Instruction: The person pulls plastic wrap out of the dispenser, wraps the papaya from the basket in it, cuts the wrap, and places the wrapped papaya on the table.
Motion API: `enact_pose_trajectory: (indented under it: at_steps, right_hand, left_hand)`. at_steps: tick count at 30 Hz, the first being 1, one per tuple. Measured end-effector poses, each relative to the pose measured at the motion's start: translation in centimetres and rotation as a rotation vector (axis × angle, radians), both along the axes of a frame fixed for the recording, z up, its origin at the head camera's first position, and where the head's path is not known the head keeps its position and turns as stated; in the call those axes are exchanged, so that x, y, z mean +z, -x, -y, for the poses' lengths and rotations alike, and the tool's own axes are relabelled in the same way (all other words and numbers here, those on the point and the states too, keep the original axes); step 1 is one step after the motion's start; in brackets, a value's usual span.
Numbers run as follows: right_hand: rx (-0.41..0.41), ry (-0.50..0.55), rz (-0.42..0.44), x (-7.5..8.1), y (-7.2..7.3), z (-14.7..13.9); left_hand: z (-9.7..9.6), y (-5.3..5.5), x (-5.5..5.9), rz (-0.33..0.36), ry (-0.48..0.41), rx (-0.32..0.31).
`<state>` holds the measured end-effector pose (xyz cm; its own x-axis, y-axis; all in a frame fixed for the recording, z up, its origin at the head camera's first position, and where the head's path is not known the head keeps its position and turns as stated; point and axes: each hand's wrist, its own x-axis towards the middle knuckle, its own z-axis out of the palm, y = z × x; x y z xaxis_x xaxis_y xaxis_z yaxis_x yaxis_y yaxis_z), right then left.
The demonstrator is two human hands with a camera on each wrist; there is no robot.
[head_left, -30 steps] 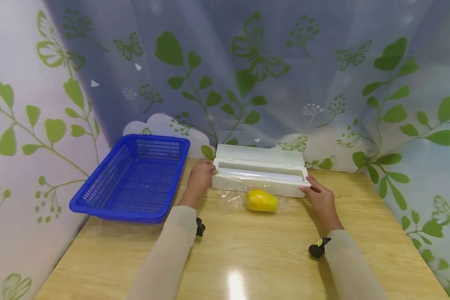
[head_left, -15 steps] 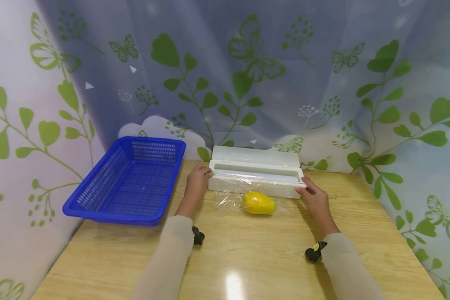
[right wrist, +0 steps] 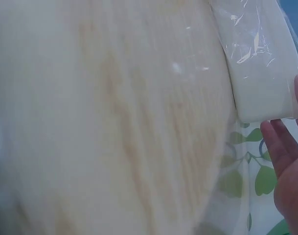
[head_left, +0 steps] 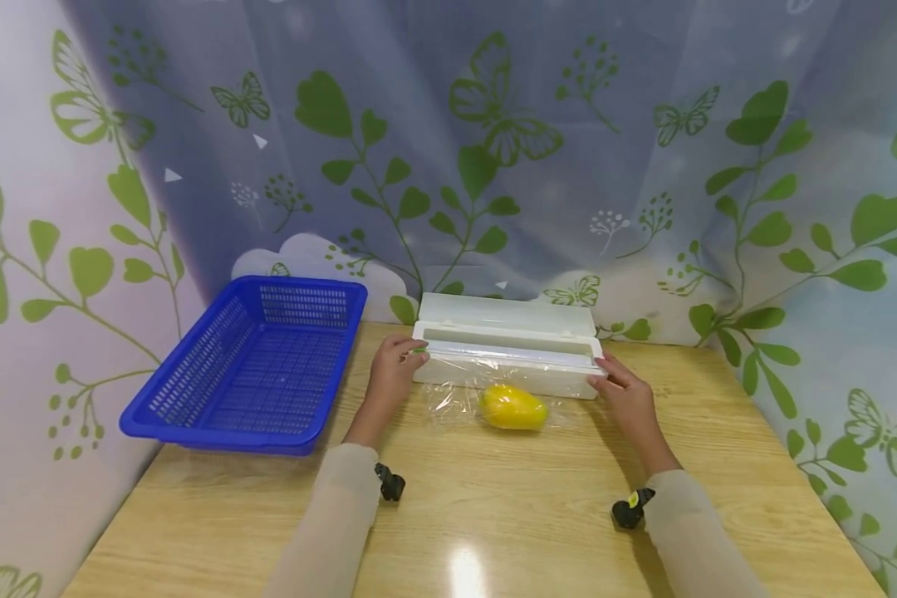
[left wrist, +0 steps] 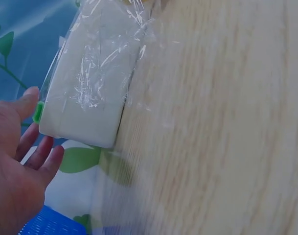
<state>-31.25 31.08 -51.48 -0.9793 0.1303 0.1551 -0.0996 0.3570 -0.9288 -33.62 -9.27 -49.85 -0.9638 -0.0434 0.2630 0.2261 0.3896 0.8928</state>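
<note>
Atop woodgrain table [head_left: 508,490] | open white box [head_left: 508,332] | glare spot [head_left: 467,571] | patterned backdrop [head_left: 411,124] behind

The box [head_left: 579,384] along the surface's [head_left: 531,498] far edge is white (bar one green tab [left wrist: 38,112]), the fruit [head_left: 514,408] yellow, the basket [head_left: 232,436] at the far left corner deep blue. Tan wood grain patterns the surface; green leaves [head_left: 323,104] and butterflies [head_left: 242,100] print the blue-grey curtain [head_left: 411,58].
</note>
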Motion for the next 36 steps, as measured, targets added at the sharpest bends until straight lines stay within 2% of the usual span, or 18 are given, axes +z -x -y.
enact_pose_trajectory:
  at_steps: [6,15,20,26,33,36]
  right_hand:
    - [0.015,-0.011,0.005,0.1,-0.2,-0.1]
    - [0.024,-0.024,-0.002,0.3,-0.5,-0.2]
    - [0.002,-0.104,-0.057,0.1,-0.5,0.0]
    - [-0.057,-0.182,-0.168,-0.1,-0.3,0.4]
    - [-0.085,-0.090,-0.233,1.1,-0.6,1.0]
    - [-0.087,-0.089,-0.233,1.5,-1.0,1.2]
  left_hand:
    - [0.0,0.1,-0.3,0.012,-0.028,-0.028]
    - [-0.4,0.1,0.0,-0.010,0.102,-0.018]
    - [-0.4,0.2,0.1,-0.021,0.164,-0.005]
    - [-0.4,0.3,0.5,-0.023,0.211,0.014]
    - [-0.6,0.4,1.2,-0.006,0.243,0.058]
    - [-0.6,0.2,1.5,0.001,0.243,0.069]
